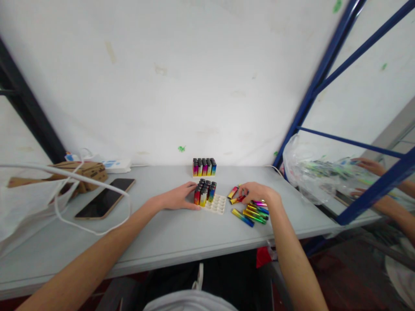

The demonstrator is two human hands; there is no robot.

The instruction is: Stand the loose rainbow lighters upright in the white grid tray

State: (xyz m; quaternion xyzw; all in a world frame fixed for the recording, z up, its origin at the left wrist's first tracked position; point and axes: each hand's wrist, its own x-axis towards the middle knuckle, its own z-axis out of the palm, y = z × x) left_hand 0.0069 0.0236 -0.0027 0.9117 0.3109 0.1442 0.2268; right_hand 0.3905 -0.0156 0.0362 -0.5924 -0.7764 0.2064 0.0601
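A white tray with round holes stands on the desk, its left part filled with upright, shiny coloured lighters. My left hand is curved round the tray's left side, thumb at the front and fingers behind, against the lighters. To the right, my right hand is bent over loose lighters, its fingertips closed on a red and yellow lighter. Another red and yellow lighter lies beside those fingertips. Several more lighters lie in a pile under and in front of this hand.
A second group of upright lighters stands near the wall. On the left are a phone, a white cable and a cardboard box. A blue metal frame and a clear plastic bag border the right side; beyond, another person's hands show.
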